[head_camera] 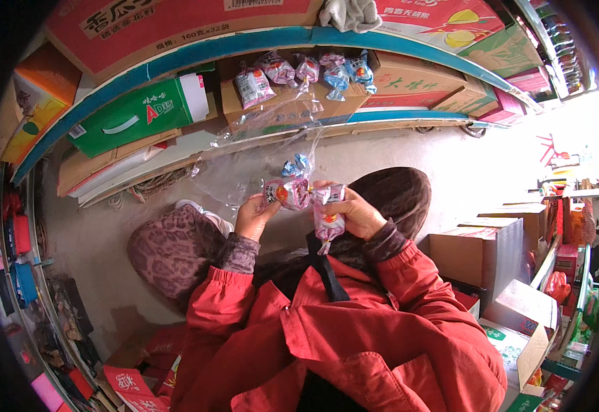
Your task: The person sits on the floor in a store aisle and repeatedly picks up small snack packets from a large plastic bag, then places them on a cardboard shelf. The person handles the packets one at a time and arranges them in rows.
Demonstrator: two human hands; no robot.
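Note:
My left hand (256, 215) grips the end of a pink-and-white wrapped packet (288, 194) in front of my lap. In my right hand (360, 212) are pink-and-white packets, one of them with its twisted end hanging down (329, 226). The packets in both hands meet in the middle. Just beyond them is a blue wrapped packet (295, 166), at the lower part of a large clear plastic bag (258, 154) that stretches up to the shelf. Several more pink (277, 68) and blue packets (360, 70) lie on a cardboard box (248, 114) there.
Blue-edged shelves (279, 40) run across ahead, holding a green carton (137, 117), a brown carton (413, 85) and a red carton (176, 36). A grey cloth glove (350, 14) lies on the upper shelf. Cardboard boxes (477, 252) stand on my right. More shelving (37, 257) is at left.

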